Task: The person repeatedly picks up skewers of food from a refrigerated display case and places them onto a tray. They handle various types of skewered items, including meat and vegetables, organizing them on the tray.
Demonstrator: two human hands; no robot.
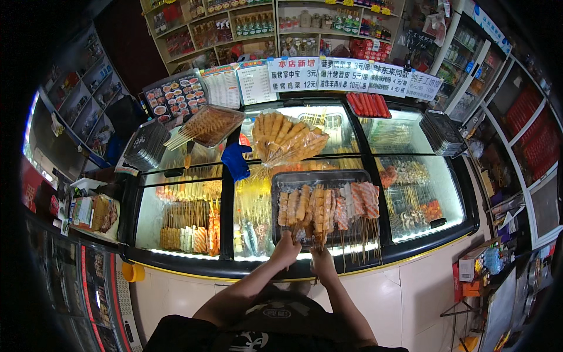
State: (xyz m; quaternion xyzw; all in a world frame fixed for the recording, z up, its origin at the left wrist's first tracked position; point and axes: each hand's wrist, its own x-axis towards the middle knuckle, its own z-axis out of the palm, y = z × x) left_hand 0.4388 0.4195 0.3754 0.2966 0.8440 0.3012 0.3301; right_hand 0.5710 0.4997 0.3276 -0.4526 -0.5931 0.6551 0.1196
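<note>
A black tray (325,176) lies on the glass lid of a display freezer before me, with food skewers laid across it. My right hand (323,263) is closed around the sticks of a bunch of tan skewers (321,207). At the tray's front left, my left hand (286,251) grips the sticks of further tan skewers (302,204). Orange-and-white striped skewers (365,200) lie on the tray's right side, their sticks hanging over the front edge. Above the tray rests a clear plastic bag (288,138) full of fried-looking skewers. Blue gloves (236,160) lie left of it.
The display freezer (418,198) holds many skewers under glass. On top sit a tray of brown skewers (215,125), red sausages (368,104) and stacked black trays (147,145), (443,132). Price signs (294,75) stand behind. A yellow container (133,272) is by the freezer's lower left.
</note>
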